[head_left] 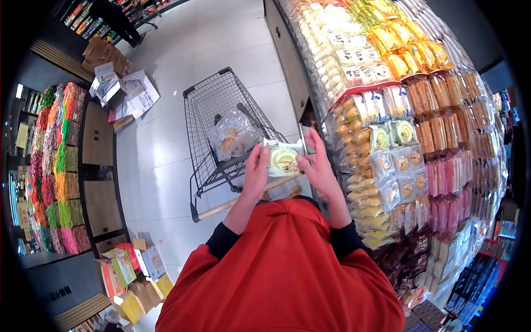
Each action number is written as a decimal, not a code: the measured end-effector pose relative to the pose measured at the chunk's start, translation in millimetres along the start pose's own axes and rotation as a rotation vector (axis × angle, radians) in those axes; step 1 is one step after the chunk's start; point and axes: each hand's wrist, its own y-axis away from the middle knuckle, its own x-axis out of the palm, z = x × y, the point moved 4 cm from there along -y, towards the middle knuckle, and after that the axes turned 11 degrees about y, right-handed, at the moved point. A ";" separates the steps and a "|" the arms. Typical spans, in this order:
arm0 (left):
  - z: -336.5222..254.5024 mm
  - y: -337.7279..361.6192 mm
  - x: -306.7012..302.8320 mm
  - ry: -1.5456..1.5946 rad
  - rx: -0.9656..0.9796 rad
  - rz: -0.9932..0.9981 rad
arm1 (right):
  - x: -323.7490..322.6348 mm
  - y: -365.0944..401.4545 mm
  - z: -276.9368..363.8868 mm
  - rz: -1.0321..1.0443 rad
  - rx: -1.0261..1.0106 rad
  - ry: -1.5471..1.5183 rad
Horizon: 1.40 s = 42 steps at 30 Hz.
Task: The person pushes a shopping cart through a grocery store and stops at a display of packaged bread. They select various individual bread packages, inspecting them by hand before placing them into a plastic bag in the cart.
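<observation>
Both hands hold a small clear-and-green packaged swirl pastry (283, 159) in front of my chest, above the cart's handle. My left hand (256, 170) grips its left edge between thumb and fingers. At the right edge, my right hand (319, 166) pinches the wrapper, thumb on the front. Below and ahead stands a black wire shopping cart (206, 105) with a pale handle bar (218, 207). Inside the cart lies a clear plastic bag (232, 133) with round, baked-looking items in it.
On my right, a long display (381, 122) is stacked with packaged pastries, including similar green swirls (405, 131). Candy shelves (58, 166) line the left. Cardboard boxes (135, 271) and flattened cartons (135, 97) lie along that side. A person in dark clothing (113, 16) stands far ahead.
</observation>
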 end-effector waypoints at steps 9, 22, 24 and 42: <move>-6.6 4.6 0.3 -0.017 -0.003 -0.027 | 24.8 -2.2 -37.5 0.154 0.320 -0.451; 29.1 2.9 -26.6 0.007 0.001 -0.200 | 33.2 8.4 -71.2 0.350 0.412 -0.425; 35.9 1.4 -35.1 0.021 -0.080 -0.212 | 39.0 1.3 -76.7 0.369 0.407 -0.417; 121.5 -180.9 -351.0 0.106 -0.284 -0.573 | 130.7 -35.8 -137.0 0.401 0.149 0.818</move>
